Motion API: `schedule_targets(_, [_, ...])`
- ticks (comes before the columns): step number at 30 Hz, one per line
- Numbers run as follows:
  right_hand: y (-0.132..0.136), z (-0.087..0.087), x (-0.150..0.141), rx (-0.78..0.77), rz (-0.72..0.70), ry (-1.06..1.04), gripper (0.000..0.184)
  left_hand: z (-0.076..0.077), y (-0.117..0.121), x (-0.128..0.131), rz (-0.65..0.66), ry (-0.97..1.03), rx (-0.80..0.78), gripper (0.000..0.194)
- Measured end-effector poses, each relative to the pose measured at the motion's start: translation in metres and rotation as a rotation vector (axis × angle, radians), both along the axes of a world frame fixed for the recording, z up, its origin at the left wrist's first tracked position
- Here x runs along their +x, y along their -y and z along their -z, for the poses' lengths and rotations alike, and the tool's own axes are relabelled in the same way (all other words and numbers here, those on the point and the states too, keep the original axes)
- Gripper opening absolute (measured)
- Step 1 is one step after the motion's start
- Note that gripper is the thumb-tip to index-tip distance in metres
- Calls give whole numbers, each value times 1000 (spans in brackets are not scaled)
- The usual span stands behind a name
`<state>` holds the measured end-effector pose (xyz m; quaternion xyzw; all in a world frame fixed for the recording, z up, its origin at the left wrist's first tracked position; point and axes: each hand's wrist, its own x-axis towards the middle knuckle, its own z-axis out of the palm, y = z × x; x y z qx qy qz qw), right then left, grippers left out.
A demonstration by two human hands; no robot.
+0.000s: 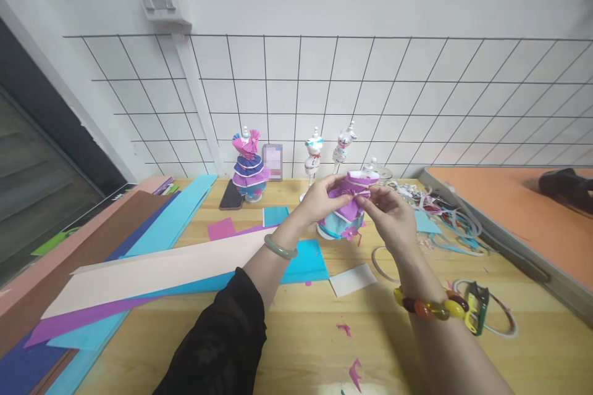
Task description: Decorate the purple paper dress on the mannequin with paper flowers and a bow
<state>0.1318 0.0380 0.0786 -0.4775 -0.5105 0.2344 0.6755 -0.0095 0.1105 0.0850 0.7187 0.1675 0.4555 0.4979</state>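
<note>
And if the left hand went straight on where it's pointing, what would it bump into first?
Most likely the purple, paper-looking bow on the small purple-and-blue dress; the left hand seems to be touching it, though depth is hard to judge.

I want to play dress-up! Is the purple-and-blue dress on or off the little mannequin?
On. The dress spreads around the mannequin, whose white neck pokes out above the purple top.

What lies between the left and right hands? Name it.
The dress and its bow, between left hand and right hand, in the head view.
</note>
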Motion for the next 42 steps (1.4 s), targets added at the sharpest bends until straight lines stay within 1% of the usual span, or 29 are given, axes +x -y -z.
schedule_targets(3, [0, 0, 0, -1, -6, -1, 28, 0, 0, 1, 5, 12, -11, 53])
schedule_targets(6, [-1, 1, 0, -9, 10, 1, 27, -1, 1, -1, 34, -17, 11, 50])
schedule_targets(14, [0, -2, -3, -20, 37, 30, 25, -6, 2, -4, 35, -72, 52, 45])
schedule_targets(17, [-1, 0, -3, -12, 28, 31, 25, -3, 0, -3, 35, -45, 37, 50])
schedule_targets(21, [-2, 2, 0, -44, -3, 19, 26, 0, -3, 0, 7, 10, 14, 58])
schedule_targets(24, [-1, 1, 0, -57, -13, 16, 27, 0, -2, -1, 10, 5, 25, 58])
schedule_targets(28, [1, -3, -4, -70, 11, 35, 26, -1, 0, -2, 6, -19, 46, 56])
schedule_targets(32, [1, -1, -5, -61, 26, 44, 27, -1, 1, -2, -18, -25, 61, 56])
schedule_targets(38, [1, -2, -2, -62, -25, 42, 28, -3, -2, -4, 64, 20, 11, 63])
schedule_targets(42, [2, -3, 3, -57, -3, 59, 29, -3, -4, -5, 60, 56, 6, 60])
